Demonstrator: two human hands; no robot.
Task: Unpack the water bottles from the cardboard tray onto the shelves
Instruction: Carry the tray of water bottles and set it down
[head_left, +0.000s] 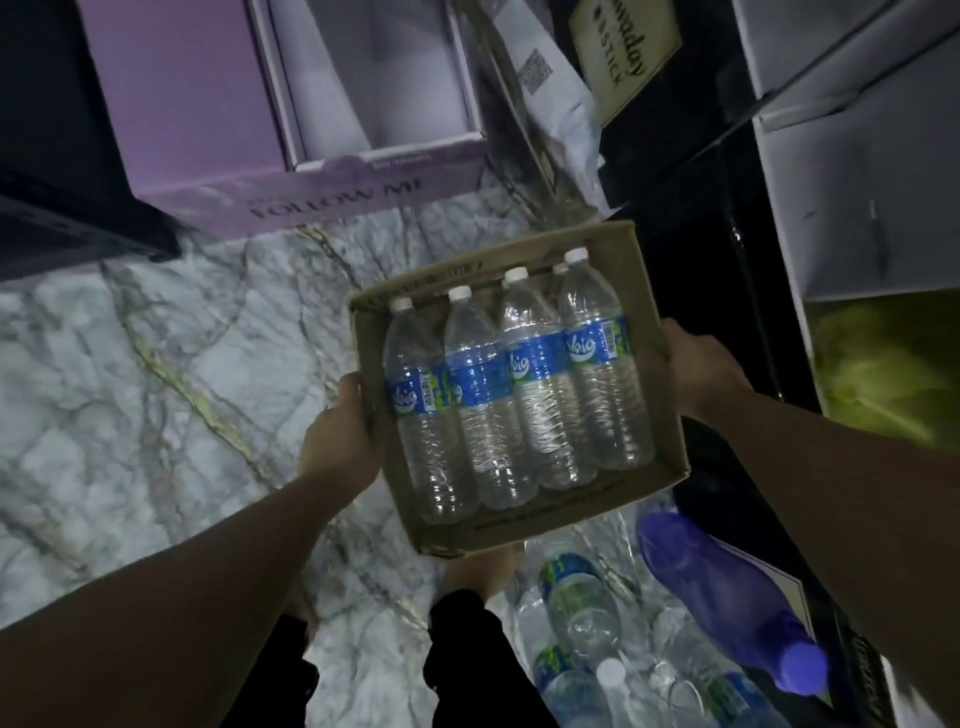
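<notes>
Four bottles (514, 395): lie side by side in the tray (649, 291).
Left hand (343, 436): fingers curl around tray's left wall.
Right hand (701, 369): grips right wall.

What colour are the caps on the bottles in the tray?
White caps, seen best in the head view.

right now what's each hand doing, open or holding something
Left hand: grips the left wall of the cardboard tray of water bottles.
Right hand: grips the tray's right wall.
</notes>
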